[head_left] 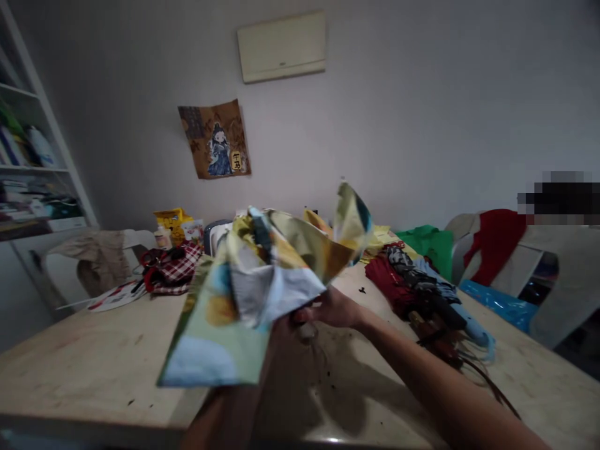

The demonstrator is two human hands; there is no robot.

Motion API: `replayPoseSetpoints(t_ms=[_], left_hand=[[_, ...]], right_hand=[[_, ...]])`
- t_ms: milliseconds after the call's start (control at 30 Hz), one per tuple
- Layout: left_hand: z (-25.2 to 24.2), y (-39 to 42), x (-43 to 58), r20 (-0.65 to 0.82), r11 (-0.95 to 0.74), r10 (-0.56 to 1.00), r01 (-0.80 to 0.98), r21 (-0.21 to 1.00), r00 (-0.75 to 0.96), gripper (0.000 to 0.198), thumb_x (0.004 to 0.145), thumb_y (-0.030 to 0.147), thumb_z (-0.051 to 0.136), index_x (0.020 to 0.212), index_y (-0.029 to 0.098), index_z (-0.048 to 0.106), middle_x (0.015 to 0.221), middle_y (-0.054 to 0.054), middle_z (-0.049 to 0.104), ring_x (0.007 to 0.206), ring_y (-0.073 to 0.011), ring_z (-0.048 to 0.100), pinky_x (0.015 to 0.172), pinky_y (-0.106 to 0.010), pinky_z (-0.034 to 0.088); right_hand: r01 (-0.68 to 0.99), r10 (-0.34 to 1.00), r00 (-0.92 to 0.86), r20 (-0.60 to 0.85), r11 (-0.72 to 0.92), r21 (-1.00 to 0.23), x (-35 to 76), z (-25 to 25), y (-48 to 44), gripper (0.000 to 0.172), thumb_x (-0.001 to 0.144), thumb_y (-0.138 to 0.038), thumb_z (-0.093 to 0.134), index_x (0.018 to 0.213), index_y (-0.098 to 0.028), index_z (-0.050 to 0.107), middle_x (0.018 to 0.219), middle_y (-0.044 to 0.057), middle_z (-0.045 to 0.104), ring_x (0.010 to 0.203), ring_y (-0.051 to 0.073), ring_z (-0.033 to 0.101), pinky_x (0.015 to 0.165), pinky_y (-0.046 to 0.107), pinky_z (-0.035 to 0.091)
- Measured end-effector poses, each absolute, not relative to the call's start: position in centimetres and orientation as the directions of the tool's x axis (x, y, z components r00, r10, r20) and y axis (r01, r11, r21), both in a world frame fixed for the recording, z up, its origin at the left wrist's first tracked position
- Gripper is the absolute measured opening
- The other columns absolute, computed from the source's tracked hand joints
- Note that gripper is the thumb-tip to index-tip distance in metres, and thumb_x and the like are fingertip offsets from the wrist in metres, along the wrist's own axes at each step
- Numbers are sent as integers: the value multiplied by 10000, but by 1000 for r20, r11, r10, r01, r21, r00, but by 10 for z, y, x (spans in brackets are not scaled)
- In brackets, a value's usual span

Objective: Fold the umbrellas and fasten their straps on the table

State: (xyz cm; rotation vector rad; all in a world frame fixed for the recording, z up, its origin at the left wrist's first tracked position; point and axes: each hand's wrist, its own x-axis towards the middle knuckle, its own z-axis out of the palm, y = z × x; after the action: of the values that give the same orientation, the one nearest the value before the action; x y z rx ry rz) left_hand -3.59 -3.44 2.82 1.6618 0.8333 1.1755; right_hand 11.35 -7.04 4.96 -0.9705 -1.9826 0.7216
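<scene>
Head view looks down over a pale, scuffed table (94, 362), above whose near middle a crumpled printed fabric (262, 281) in yellow, blue and white is held up; blur makes it hard to be sure, but it looks like the canopy of a folding umbrella. The right hand (335, 308) reaches in over the table from its right side, and its fingers are clenched around the bunched fabric at the lower edge. The left hand (282, 336) comes up from the near edge of the table just beside the right one, in shadow and mostly covered by the cloth, so I cannot tell whether its fingers grasp or hang loose. On the right half of the table lies a heap of folded umbrellas (422, 287) in dark red, grey pattern and light blue, with a green cloth (429, 244) behind them at the far right corner. At the far left corner sit a red plaid bag (175, 269) and a yellow box (172, 222). Beyond the left end of the table a chair (98, 262) is draped with a beige garment, and a shelf (32, 169) stands farther left. On the wall behind the table hang a poster (215, 140) and an air conditioner (281, 47).
</scene>
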Motion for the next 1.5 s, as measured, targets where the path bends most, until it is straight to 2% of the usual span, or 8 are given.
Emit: replayPoseSetpoints(t_ms=[133, 233, 333, 533, 667, 1033, 1300, 1500], left_hand=[[38, -40, -45, 179, 15, 874, -394, 919, 451, 400, 985, 231, 336, 643, 137, 522, 548, 55, 366, 367, -17, 216, 328, -86, 228], [43, -43, -50, 62, 467, 787, -659, 589, 613, 347, 1002, 249, 330, 709, 128, 468, 613, 43, 354, 376, 23, 283, 324, -22, 194], [43, -45, -48, 23, 594, 745, -678, 433, 667, 353, 1013, 305, 305, 747, 130, 457, 640, 28, 371, 382, 23, 341, 313, -27, 220], [35, -42, -39, -54, 595, 765, -672, 441, 642, 287, 991, 251, 383, 783, 118, 530, 638, 1, 450, 394, 7, 356, 307, -49, 235], [31, -42, -37, -2, 553, 765, -655, 515, 644, 219, 917, 286, 565, 762, 132, 567, 622, 3, 459, 409, -2, 328, 312, -52, 233], [35, -48, -35, -84, 679, 706, -640, 358, 703, 523, 976, 524, 286, 804, 93, 528, 648, -10, 438, 384, 16, 314, 295, -41, 255], [27, -43, -32, 13, 590, 720, -621, 515, 694, 281, 854, 360, 660, 845, 92, 574, 659, -2, 471, 435, 5, 332, 315, -39, 240], [20, -38, -28, 83, 492, 717, -587, 643, 692, 375, 667, 341, 837, 833, 107, 596, 651, 15, 493, 454, 5, 309, 332, -41, 239]], right_hand=[[171, 832, -369, 415, 500, -849, 129, 75, -74, 417, 744, -373, 706, 1075, -128, 645, 1009, 95, 695, 882, 179, 644, 805, 311, 518], [203, 854, -59, 517, 517, -831, 136, 78, -69, 291, 763, -348, 643, 933, -112, 663, 852, 75, 690, 710, 145, 613, 690, 292, 518], [271, 771, 81, 631, 592, -759, 133, 74, -69, 259, 791, -361, 614, 891, -125, 652, 811, 73, 678, 688, 155, 606, 665, 297, 513], [607, 433, -132, 892, 747, -273, 109, 76, -94, 241, 920, -280, 506, 1092, -165, 630, 847, 70, 646, 722, 150, 591, 691, 274, 484], [795, 332, -137, 933, 599, -97, 99, 87, -102, 288, 954, -293, 463, 1166, -156, 603, 869, 85, 624, 767, 173, 573, 718, 288, 462], [877, 532, -25, 846, 418, -237, 118, 81, -83, 181, 907, -265, 541, 948, -149, 674, 865, 81, 608, 817, 202, 560, 738, 300, 416], [943, 763, 4, 647, 213, -257, 126, 84, -81, 170, 831, -309, 618, 884, -165, 691, 869, 82, 606, 830, 211, 566, 685, 285, 374], [929, 722, 60, 690, 213, -304, 127, 82, -75, 141, 856, -243, 533, 823, -146, 629, 858, 94, 631, 793, 195, 553, 643, 270, 332]])
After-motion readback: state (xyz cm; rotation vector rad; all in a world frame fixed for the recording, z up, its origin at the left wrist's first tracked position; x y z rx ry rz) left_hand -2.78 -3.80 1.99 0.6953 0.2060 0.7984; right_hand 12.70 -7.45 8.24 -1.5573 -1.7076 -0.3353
